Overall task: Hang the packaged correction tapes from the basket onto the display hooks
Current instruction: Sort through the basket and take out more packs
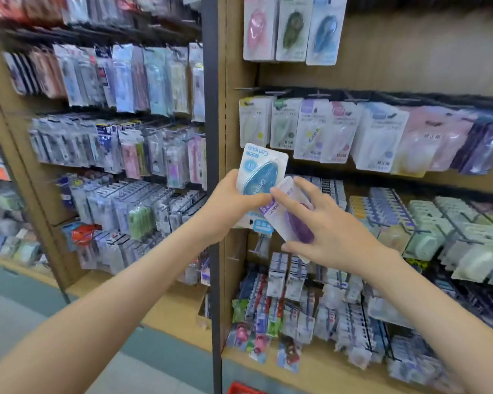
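Correction tapes sit mid-frame: left hand (228,203) grips the blue pack (261,173) upside down, and right hand (322,223) pinches the purple pack (292,216), probably separating them for the hooks (319,93) above.

Wooden display rack (410,52), black hooks (319,94), hanging stationery packs (382,137)

Two tape packs (261,177) in hands (325,226)

Wood shelving (410,52), prob. grey floor (15,319).
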Demonstrator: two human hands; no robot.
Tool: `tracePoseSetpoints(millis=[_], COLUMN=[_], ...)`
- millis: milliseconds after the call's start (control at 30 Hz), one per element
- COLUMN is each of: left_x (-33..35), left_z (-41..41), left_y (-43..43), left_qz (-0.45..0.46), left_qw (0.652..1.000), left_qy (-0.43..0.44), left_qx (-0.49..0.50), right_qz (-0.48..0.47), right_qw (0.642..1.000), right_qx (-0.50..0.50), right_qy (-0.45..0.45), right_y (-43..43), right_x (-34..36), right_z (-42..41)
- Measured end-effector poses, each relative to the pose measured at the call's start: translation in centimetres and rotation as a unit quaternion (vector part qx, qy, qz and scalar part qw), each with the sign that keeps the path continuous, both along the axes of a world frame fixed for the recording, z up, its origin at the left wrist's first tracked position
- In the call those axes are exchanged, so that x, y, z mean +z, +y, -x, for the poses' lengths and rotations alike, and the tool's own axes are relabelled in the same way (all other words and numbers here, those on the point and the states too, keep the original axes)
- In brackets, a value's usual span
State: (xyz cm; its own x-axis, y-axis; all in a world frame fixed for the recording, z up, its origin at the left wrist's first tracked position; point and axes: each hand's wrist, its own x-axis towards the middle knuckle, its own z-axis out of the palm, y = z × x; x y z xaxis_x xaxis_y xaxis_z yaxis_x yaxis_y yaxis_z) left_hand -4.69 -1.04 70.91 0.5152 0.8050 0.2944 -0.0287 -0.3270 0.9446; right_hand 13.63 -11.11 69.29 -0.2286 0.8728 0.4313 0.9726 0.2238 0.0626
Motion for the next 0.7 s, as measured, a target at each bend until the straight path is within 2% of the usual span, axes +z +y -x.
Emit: tracePoseSetpoints(millis=[133,433,567,700], left_x=[4.7,15.0,18.3,20.0], left_z=[0.2,0.3,1.3,0.3], left_y=[2.2,12.9,17.9,21.2], left_qz=[-0.027,-0.073,-0.118,-0.140], left_qw=[0.999,0.981,0.968,0.962], left_qy=[-0.029,-0.165,-0.213,-0.226], left_qx=[-0.037,-0.070,-0.061,-0.062], right_qz=[-0.052,-0.189,-0.269,-0.326], right_qw=[0.999,0.978,0.950,0.901], right_qx=[-0.009,-0.027,-0.089,-0.216], right_qy=[0.000,0.083,0.134,0.188], right_y=[2.3,12.5,17.2,19.4], right_x=[4.3,14.7,19.8,23.2], right_z=[0.6,1.3,0.6,-2.9])
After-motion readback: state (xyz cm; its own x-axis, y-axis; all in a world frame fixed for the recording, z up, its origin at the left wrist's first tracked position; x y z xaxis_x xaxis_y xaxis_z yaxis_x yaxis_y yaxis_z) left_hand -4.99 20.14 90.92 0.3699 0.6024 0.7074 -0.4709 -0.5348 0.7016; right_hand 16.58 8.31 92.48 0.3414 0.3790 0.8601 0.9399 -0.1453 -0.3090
